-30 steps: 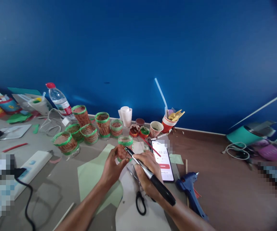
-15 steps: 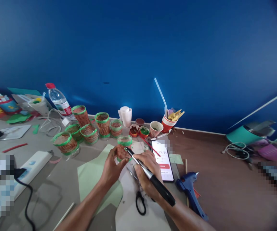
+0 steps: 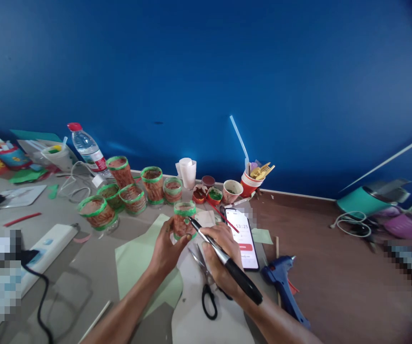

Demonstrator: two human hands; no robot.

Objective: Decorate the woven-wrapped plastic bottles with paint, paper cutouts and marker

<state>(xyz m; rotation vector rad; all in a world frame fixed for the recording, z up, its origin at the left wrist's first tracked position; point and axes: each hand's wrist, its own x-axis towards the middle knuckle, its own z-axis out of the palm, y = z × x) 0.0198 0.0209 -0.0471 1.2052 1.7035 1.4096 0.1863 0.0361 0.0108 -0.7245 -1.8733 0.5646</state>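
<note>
My left hand (image 3: 168,248) is closed around the lower side of a small clear cup (image 3: 181,223) painted brown, with green bands at rim and base. In my right hand (image 3: 222,251) is a black and silver marker pen (image 3: 227,262), held like a writing tool. Its tip is at the cup's right side, near a small green mark; whether it touches I cannot tell. Beneath my hands lie black-handled scissors (image 3: 208,302) on a white sheet (image 3: 195,315). Light green paper (image 3: 134,258) lies under my left forearm.
Several painted cups (image 3: 152,184) stand behind to the left, near a water bottle (image 3: 87,150). Small paint pots (image 3: 215,194) and a cup of wooden forks (image 3: 252,180) stand along the wall. A phone (image 3: 250,260) and a blue glue gun (image 3: 284,282) lie right; a power strip (image 3: 53,243) lies left.
The marker's tip has moved slightly up and right along the cup's side. My left hand keeps its hold, and the cup has barely shifted.
</note>
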